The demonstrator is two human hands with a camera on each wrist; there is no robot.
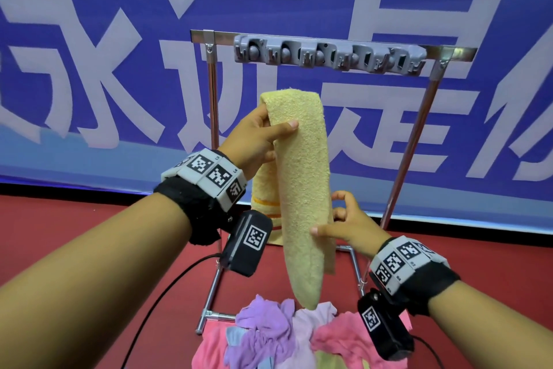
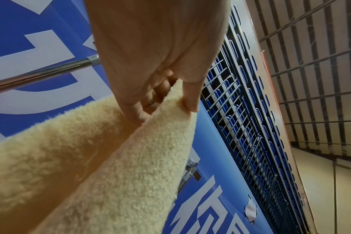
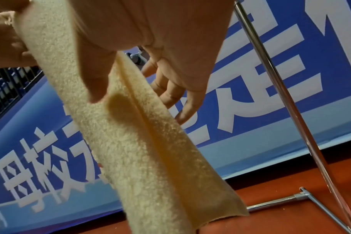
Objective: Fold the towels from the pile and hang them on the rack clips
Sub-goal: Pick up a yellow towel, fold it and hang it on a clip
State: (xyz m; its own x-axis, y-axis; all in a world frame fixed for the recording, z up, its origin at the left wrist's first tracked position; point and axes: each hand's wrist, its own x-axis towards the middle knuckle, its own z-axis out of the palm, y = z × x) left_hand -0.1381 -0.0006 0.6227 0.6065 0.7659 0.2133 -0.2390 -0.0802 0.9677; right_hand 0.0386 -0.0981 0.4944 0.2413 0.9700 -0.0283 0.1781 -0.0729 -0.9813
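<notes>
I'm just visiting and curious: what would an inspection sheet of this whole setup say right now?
Surface: red floor.
Job's things: yellow towel folded into a long strip, held up below the grey clip bar, whose clips are empty; pile of towels beneath.
Clutter: nothing seen.
Grippers: left hand grips the towel's top; right hand pinches its lower part.
Cables: black cable on the floor.
Surroundings: metal rack frame; blue banner.
</notes>
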